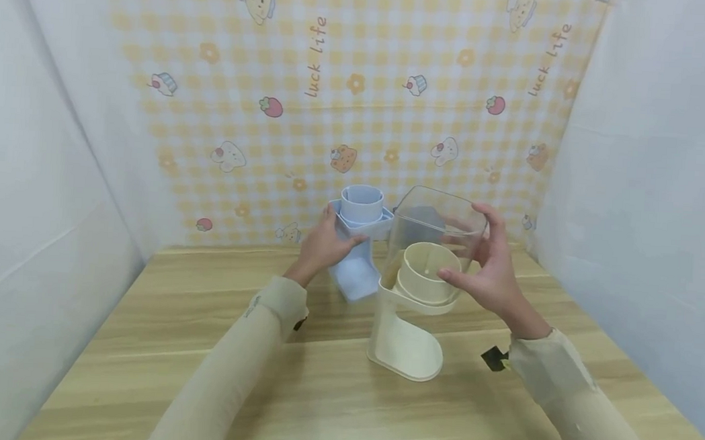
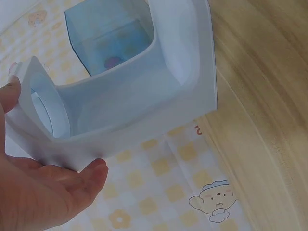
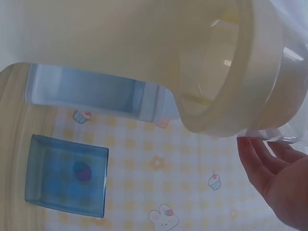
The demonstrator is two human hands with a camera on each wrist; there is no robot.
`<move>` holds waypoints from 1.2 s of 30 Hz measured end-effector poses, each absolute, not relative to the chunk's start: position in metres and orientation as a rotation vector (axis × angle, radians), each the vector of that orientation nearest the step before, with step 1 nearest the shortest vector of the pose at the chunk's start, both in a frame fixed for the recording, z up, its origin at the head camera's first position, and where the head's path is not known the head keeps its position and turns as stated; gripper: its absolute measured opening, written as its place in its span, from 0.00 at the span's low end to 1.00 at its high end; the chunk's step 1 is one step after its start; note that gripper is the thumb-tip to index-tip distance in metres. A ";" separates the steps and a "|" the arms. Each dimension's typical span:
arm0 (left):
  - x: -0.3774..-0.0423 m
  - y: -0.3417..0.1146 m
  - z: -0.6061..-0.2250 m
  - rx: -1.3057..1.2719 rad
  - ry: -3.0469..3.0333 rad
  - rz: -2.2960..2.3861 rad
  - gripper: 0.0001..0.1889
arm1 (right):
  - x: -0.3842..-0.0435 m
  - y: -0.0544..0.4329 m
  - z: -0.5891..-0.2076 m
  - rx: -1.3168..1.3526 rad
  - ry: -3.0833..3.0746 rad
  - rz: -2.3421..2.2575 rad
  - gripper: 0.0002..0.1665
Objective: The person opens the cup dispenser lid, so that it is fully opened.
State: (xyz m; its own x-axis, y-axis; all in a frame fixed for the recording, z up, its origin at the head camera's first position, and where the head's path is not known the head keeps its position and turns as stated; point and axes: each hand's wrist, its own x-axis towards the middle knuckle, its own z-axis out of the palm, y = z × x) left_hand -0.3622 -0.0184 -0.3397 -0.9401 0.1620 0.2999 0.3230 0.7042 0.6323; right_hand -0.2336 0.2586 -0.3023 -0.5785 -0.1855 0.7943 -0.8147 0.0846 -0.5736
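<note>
My left hand grips the upper part of a light blue stand, thumb in front and fingers at its far-left side. This stand has a round collar on top and a flat foot; in the left wrist view the blue stand appears sideways. A cream stand of the same shape stands nearer, to the right. Around its collar is a clear open-topped container, which my right hand holds at the right side, thumb in front and fingers behind. In the right wrist view those fingers touch the clear wall.
A translucent blue box lies behind the stands, near the checked cloth backdrop. White cloth walls border the wooden table on both sides.
</note>
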 end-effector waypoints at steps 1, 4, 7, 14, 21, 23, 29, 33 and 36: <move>-0.363 -0.018 -0.339 -0.386 -2.693 -1.070 0.60 | -0.234 0.259 -0.302 0.995 -1.830 1.537 0.60; -0.367 -0.016 -0.337 -0.388 -2.693 -1.084 0.59 | -0.237 0.259 -0.302 1.042 -1.796 1.581 0.59; -0.370 -0.015 -0.336 -0.405 -2.694 -1.074 0.57 | -0.241 0.259 -0.303 1.100 -1.766 1.622 0.58; -0.378 -0.014 -0.334 -0.406 -2.686 -1.056 0.56 | -0.251 0.260 -0.303 1.224 -1.736 1.706 0.56; -0.389 -0.011 -0.330 -0.421 -2.675 -0.908 0.54 | -0.255 0.259 -0.301 1.273 -1.743 1.720 0.56; -0.390 -0.010 -0.329 -0.407 -2.686 -0.901 0.54 | -0.256 0.259 -0.301 1.282 -1.748 1.721 0.56; -0.394 -0.006 -0.328 -0.332 -2.721 -0.895 0.52 | -0.259 0.258 -0.300 1.312 -1.745 1.757 0.56; -0.398 -0.005 -0.328 -0.309 -2.716 -0.902 0.50 | -0.262 0.257 -0.300 1.333 -1.748 1.758 0.57; -0.401 -0.004 -0.330 -0.298 -2.712 -0.912 0.50 | -0.263 0.255 -0.300 1.359 -1.745 1.764 0.56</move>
